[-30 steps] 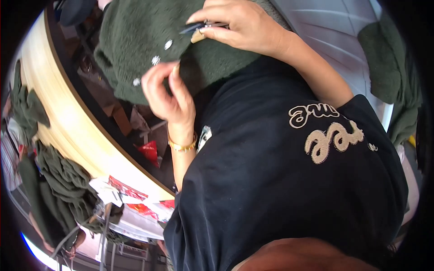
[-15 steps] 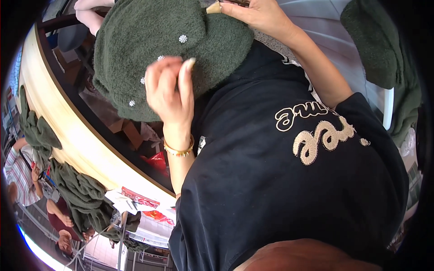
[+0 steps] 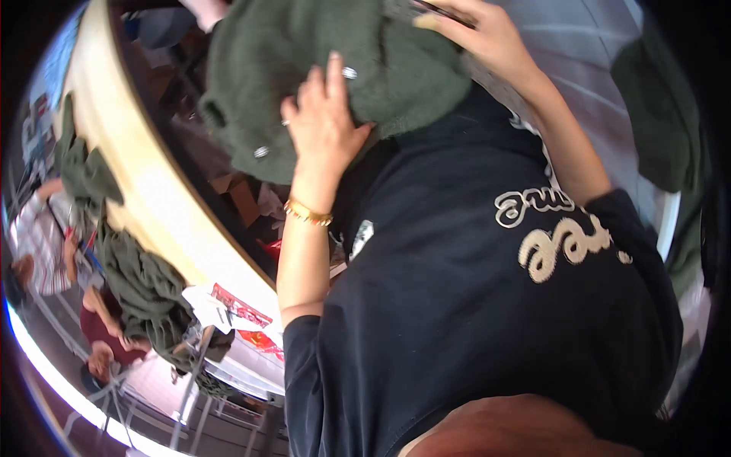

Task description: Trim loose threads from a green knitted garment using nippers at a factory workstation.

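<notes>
A fuzzy dark green knit garment (image 3: 415,91) with sparkly round buttons lies bunched over my lap. My left hand (image 3: 324,126) rests on it, palm down with fingers spread, beside one shiny button (image 3: 349,73). Another button (image 3: 262,151) shows farther left, near the garment's lower edge. At the garment's upper right, my right hand (image 3: 491,42) has its fingers closed around a slim dark tool (image 3: 449,12). The tool's far end is cut off by the frame, so its exact kind cannot be made out.
A pale wooden table edge (image 3: 145,175) curves along the left, bearing more green knit pieces (image 3: 141,266) and red-and-white packets (image 3: 240,305). Two people sit beyond it. Cartons (image 3: 236,199) lie beneath the table. At right, green knit fabric (image 3: 655,114) hangs over a grey-white surface.
My left hand has gone from raised, curled fingers to lying flat with fingers spread on the garment. My right hand still holds the slim tool. The whole view has shifted slightly.
</notes>
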Action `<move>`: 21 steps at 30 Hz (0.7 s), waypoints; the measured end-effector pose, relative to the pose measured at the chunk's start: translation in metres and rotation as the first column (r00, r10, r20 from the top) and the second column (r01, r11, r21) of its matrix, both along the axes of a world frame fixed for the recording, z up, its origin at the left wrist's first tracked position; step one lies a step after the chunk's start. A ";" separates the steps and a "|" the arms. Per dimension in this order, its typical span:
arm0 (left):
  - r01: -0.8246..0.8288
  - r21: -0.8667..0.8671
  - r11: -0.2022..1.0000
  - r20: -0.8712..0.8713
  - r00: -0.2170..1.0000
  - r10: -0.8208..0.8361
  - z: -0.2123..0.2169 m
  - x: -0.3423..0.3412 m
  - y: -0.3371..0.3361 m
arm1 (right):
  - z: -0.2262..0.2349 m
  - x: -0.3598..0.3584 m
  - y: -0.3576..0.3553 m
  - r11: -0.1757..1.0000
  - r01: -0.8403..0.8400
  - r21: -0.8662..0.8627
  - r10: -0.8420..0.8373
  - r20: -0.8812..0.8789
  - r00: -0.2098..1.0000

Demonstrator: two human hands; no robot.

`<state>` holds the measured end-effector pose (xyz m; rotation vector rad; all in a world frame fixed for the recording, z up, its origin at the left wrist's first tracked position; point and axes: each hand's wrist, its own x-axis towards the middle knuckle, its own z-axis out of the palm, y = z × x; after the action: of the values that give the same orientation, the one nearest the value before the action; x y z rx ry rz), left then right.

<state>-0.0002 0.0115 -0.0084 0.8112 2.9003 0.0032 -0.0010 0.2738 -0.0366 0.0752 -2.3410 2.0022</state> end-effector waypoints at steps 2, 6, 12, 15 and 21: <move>0.047 0.037 0.998 0.029 0.998 -0.048 -0.003 -0.019 -0.001 | -0.003 -0.008 0.005 0.995 0.011 0.101 -0.012 0.010 1.000; 0.391 0.135 0.910 -0.224 0.907 -0.357 0.048 -0.060 -0.022 | 0.000 -0.003 0.017 0.998 0.022 0.064 -0.026 0.063 0.998; 0.230 -0.319 0.919 -0.712 0.582 -0.393 0.226 -0.141 -0.151 | -0.024 0.003 0.036 0.995 0.082 0.056 -0.086 0.070 0.994; -0.366 -0.463 0.807 -0.870 0.362 -0.335 0.309 -0.166 -0.243 | -0.024 -0.003 0.026 0.997 0.054 0.058 -0.060 0.093 0.994; -0.862 0.041 0.506 -0.821 0.259 0.508 0.257 -0.158 -0.317 | -0.010 -0.006 -0.008 1.000 -0.021 -0.005 0.021 0.053 0.998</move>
<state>-0.1584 -0.3058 0.2487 -0.9304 3.4324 -1.1175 -0.0074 0.2656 -0.0467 0.0480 -2.3772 2.0432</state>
